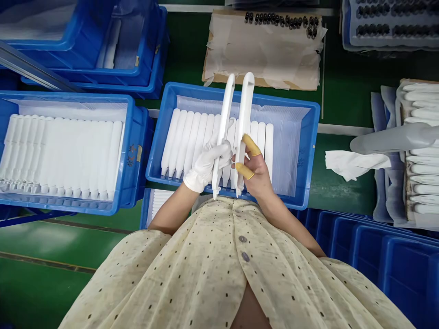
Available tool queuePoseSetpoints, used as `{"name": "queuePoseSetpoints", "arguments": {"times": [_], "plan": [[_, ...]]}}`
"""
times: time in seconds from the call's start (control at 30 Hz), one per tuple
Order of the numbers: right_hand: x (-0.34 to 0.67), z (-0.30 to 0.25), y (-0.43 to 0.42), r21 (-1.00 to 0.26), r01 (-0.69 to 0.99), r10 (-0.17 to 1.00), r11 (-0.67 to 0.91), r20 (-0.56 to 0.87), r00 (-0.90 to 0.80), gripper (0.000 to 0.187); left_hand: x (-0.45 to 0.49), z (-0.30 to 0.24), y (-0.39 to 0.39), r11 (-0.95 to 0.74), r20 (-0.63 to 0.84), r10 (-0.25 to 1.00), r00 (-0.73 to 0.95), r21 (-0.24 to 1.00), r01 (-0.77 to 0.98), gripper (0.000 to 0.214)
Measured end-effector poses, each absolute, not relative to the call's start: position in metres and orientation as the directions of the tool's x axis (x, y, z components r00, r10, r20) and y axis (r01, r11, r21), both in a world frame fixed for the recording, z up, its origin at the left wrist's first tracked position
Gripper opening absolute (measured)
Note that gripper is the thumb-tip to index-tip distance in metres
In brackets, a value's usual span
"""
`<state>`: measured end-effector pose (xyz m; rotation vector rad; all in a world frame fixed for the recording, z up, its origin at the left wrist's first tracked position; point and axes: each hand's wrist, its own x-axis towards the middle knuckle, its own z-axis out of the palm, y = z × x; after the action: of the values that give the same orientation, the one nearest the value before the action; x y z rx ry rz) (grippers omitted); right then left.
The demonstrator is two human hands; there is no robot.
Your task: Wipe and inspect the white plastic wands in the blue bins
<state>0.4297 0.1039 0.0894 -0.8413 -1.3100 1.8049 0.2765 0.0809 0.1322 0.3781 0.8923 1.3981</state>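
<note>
My left hand (209, 162), in a white glove, is closed around a long white plastic shell (224, 119). A second white plastic shell (244, 109), its hollow side partly showing, is gripped by my right hand (254, 169), which has yellow finger cots on the thumb and a finger. Both pieces stand roughly upright, side by side and apart from each other. They are above a blue bin (308, 151) lined with clear plastic, in which a row of similar white pieces (183, 141) lies. My hands hide part of that row.
Another blue bin (128, 151) of white pieces stands left, with stacked bins (151, 55) behind. At the back lies a paper-covered board (260, 55) with small black parts. A white cloth (356, 163), a grey bottle-like object (387, 138) and more white parts (425, 178) are right.
</note>
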Motion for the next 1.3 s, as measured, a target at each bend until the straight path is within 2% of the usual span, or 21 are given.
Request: {"name": "queuePoseSetpoints", "arguments": {"times": [0.1, 0.17, 0.27, 0.37, 0.47, 0.57, 0.63, 0.7, 0.77, 0.83, 0.93, 1.07, 1.2, 1.3], "plan": [[0.431, 0.083, 0.098, -0.991, -0.131, 0.917, 0.041, 0.089, -0.389, 0.060, 0.276, 0.130, 0.082, 0.186, -0.267, 0.964, -0.019, 0.720, -0.669, 0.065], [0.432, 0.079, 0.097, -0.986, -0.033, 0.934, 0.163, 0.165, -0.316, 0.053, 0.276, 0.129, 0.084, 0.179, -0.223, 0.975, 0.015, 0.740, -0.648, 0.072], [0.433, 0.075, 0.095, -0.964, 0.116, 0.942, 0.239, 0.202, -0.266, 0.052, 0.275, 0.127, 0.086, 0.197, -0.201, 0.977, 0.063, 0.763, -0.615, 0.078], [0.433, 0.075, 0.095, -0.953, 0.149, 0.943, 0.262, 0.220, -0.251, 0.051, 0.276, 0.128, 0.086, 0.216, -0.207, 0.975, 0.084, 0.773, -0.596, 0.082], [0.442, 0.076, 0.101, -0.977, 0.055, 0.950, 0.205, 0.185, -0.251, 0.052, 0.277, 0.131, 0.085, 0.229, -0.230, 0.970, 0.079, 0.753, -0.617, 0.082], [0.470, 0.069, 0.121, -0.999, 0.008, 0.958, 0.052, 0.048, -0.282, 0.058, 0.273, 0.136, 0.086, 0.234, -0.303, 0.953, 0.018, 0.697, -0.678, 0.066], [0.498, 0.058, 0.139, -0.994, 0.113, 0.974, -0.009, -0.034, -0.226, 0.062, 0.269, 0.136, 0.089, 0.218, -0.363, 0.930, -0.054, 0.665, -0.714, 0.049], [0.526, 0.042, 0.154, -0.950, 0.301, 0.983, -0.083, -0.127, -0.131, 0.065, 0.265, 0.132, 0.094, 0.216, -0.430, 0.895, -0.116, 0.649, -0.730, 0.032], [0.544, 0.026, 0.165, -0.873, 0.454, 0.966, -0.178, -0.243, -0.089, 0.063, 0.264, 0.124, 0.099, 0.255, -0.500, 0.856, -0.129, 0.626, -0.736, 0.021], [0.550, 0.011, 0.171, -0.822, 0.519, 0.944, -0.233, -0.320, -0.082, 0.061, 0.267, 0.113, 0.104, 0.302, -0.565, 0.816, -0.125, 0.599, -0.742, 0.017], [0.541, -0.004, 0.171, -0.795, 0.558, 0.943, -0.238, -0.328, -0.065, 0.062, 0.275, 0.097, 0.110, 0.343, -0.602, 0.787, -0.135, 0.609, -0.715, 0.017], [0.525, -0.007, 0.163, -0.756, 0.612, 0.943, -0.231, -0.330, -0.051, 0.064, 0.288, 0.079, 0.114, 0.411, -0.538, 0.838, -0.086, 0.729, -0.548, 0.033], [0.523, 0.008, 0.150, -0.761, 0.622, 0.959, -0.184, -0.278, -0.057, 0.063, 0.311, 0.063, 0.120, 0.447, -0.494, 0.870, -0.002, 0.789, -0.421, 0.045], [0.528, 0.017, 0.137, -0.899, 0.407, 0.953, -0.161, -0.249, -0.174, 0.064, 0.333, 0.048, 0.131, 0.424, -0.425, 0.903, 0.068, 0.851, -0.310, 0.050]]}}
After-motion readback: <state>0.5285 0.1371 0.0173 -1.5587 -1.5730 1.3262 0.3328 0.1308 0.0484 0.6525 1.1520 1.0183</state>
